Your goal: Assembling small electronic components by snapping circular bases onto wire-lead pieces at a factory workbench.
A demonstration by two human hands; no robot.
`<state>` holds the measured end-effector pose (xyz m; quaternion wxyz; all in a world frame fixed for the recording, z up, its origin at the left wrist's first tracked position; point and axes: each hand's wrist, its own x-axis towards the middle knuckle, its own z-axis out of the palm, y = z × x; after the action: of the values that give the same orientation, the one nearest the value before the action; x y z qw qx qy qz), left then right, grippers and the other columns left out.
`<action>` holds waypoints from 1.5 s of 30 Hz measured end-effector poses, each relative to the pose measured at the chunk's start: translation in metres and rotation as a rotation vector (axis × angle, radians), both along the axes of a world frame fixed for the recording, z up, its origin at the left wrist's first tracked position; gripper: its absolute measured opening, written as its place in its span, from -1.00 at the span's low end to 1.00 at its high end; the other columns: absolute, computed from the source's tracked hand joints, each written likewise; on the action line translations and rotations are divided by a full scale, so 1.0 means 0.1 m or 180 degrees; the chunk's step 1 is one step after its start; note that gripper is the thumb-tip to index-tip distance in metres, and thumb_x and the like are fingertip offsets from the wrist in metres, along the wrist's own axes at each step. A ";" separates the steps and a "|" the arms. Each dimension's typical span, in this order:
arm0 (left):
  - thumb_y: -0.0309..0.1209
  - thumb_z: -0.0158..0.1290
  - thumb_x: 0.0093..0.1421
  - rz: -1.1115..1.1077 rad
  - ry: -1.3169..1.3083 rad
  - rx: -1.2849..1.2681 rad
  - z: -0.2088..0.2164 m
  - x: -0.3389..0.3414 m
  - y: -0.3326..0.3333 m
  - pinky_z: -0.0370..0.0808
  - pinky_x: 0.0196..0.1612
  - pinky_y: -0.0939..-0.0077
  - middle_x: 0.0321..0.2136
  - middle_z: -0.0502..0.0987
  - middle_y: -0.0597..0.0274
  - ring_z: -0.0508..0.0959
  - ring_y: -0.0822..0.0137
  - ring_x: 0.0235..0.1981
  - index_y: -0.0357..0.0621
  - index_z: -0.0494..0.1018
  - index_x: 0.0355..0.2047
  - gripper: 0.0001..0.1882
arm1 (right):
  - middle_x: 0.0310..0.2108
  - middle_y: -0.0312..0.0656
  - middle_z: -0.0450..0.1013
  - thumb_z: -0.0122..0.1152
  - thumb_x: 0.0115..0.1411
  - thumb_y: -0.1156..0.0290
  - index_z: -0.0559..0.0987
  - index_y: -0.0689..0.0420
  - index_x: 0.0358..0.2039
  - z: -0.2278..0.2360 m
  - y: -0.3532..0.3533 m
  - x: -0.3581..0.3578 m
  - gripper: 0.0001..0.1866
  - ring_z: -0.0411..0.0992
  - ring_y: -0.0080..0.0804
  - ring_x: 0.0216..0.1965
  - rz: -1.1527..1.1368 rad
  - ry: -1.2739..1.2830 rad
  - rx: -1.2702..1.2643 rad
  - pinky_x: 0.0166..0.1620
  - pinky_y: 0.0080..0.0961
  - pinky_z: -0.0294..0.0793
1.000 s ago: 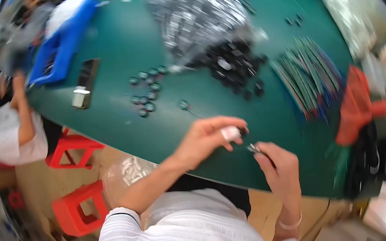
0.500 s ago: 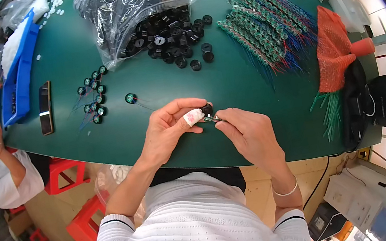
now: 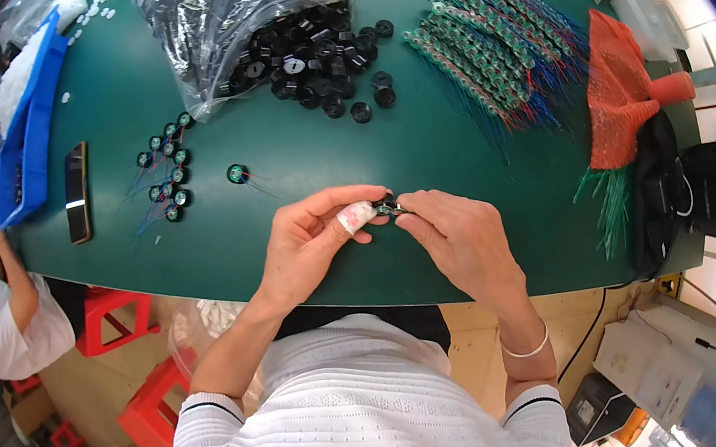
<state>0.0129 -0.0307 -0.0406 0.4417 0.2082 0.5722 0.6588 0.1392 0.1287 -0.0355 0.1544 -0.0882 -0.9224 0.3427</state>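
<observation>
Close to the table's near edge my two hands meet at a small black round plastic housing [image 3: 385, 200]. My left hand [image 3: 310, 240] pinches the housing; a white wrapping with pink marks covers its thumb. My right hand [image 3: 462, 236] is closed on a small green circuit board [image 3: 390, 209], pressed against the housing. Fingers hide much of both parts. Beyond my left hand lies one housing with a green board and thin wires [image 3: 237, 174]. Several similar wired pieces [image 3: 168, 173] sit in a cluster farther left.
A clear plastic bag [image 3: 244, 18] spills loose black housings [image 3: 321, 72]. Rows of green boards with red and blue wires [image 3: 498, 45] lie at right, near an orange-red mesh bag [image 3: 616, 92]. A phone [image 3: 78, 193] and blue tray [image 3: 39, 132] are left. A person [image 3: 15, 312] sits beyond.
The green board in my right hand has moved up against the black housing, which now shows less. The person at left has shifted their arms.
</observation>
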 end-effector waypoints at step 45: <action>-0.45 0.23 0.05 0.1288 0.4501 -0.1644 0.24 -0.55 -0.65 0.46 -0.26 0.35 -0.32 0.51 0.13 0.51 0.14 -0.30 -0.10 0.57 -0.15 -0.69 | -0.55 -0.12 0.44 0.17 0.20 0.55 0.48 0.20 -0.11 0.07 -0.12 0.13 -0.77 0.44 -0.32 -0.58 -0.0171 -0.0598 -0.1027 -0.46 -0.47 0.41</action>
<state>-0.0420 -0.0955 -0.0163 -0.1223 0.3610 0.8801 0.2832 0.1527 0.1163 -0.0283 0.0606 -0.1680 -0.8632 0.4723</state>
